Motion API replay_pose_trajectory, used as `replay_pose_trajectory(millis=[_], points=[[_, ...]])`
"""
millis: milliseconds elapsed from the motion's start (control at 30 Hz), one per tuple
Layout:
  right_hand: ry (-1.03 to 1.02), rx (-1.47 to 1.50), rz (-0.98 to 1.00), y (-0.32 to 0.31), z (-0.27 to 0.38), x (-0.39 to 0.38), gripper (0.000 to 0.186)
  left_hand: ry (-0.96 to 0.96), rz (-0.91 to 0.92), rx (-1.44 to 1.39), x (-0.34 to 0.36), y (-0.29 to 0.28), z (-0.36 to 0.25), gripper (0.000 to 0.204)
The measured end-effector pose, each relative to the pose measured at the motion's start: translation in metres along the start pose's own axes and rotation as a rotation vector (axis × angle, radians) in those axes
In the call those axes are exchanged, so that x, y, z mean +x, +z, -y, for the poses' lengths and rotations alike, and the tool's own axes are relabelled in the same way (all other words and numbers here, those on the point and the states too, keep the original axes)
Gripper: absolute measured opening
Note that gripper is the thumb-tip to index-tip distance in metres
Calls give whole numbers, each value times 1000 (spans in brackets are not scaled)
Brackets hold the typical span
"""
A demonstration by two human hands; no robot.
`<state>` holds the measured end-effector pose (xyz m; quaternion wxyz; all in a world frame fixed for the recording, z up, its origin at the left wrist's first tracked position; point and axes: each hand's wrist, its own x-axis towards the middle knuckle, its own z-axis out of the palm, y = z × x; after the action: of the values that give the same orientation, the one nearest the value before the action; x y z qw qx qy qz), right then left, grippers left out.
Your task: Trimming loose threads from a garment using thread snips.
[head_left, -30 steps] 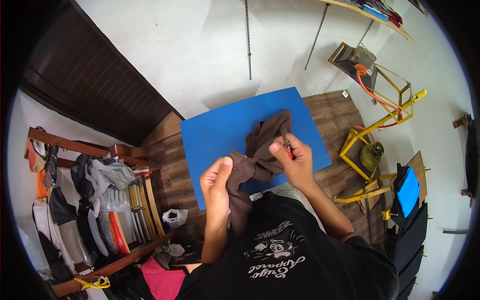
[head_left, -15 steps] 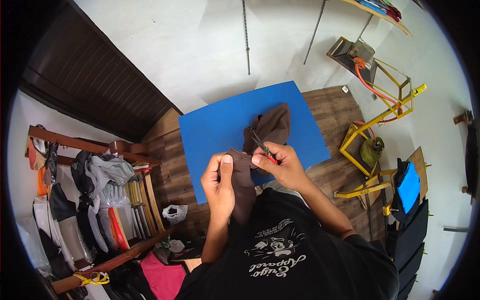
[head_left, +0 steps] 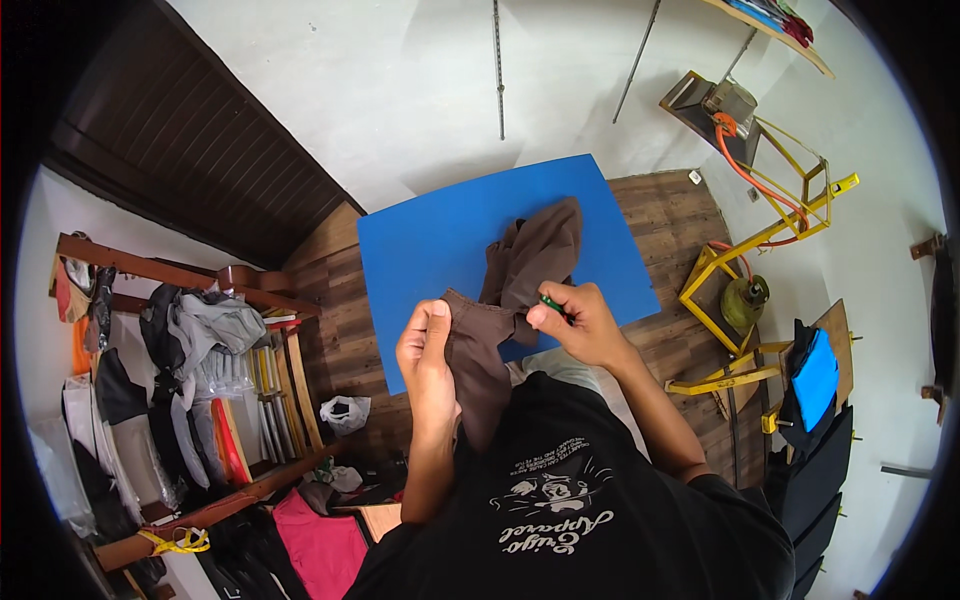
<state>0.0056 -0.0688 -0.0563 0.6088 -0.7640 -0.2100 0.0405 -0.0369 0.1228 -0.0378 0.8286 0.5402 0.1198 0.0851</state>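
Observation:
My left hand [head_left: 428, 365] is closed on the seamed edge of a brown fabric garment [head_left: 480, 355], thumb on top. Part of the garment hangs down against my black shirt; the rest lies bunched on a blue board [head_left: 410, 260]. My right hand [head_left: 575, 325], to the right of the left one and over the garment, is closed round a small cutting tool [head_left: 549, 302] with a green handle. Its blades are hard to make out against the cloth.
A wooden rack of garments and bagged items [head_left: 205, 350] stands at left, a white plastic bag [head_left: 343, 412] on the floor beside it. At right are yellow metal frames [head_left: 705, 285] with an orange hose, a green gas cylinder [head_left: 742, 303] and dark panels [head_left: 810, 500]. A dark slatted door [head_left: 200, 150] is behind.
My right hand with the tool moved in beside my left thumb half a second ago and is now back a little to the right. My left hand has risen slightly with the cloth edge.

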Motion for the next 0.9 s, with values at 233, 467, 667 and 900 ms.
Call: replay_pose_trajectory(millis=[233, 467, 667, 900], points=[[-72, -147, 61, 2, 13, -6, 50, 146, 47, 111, -7, 10, -3, 19], [-67, -276, 53, -4, 30, -6, 51, 205, 70, 220, -9, 15, -9, 19], [-83, -312, 28, -6, 32, -5, 49, 291, 58, 267, -11, 24, -11, 19], [-110, -321, 29, -8, 25, -5, 47, 296, 83, 258, -11, 29, -15, 18]])
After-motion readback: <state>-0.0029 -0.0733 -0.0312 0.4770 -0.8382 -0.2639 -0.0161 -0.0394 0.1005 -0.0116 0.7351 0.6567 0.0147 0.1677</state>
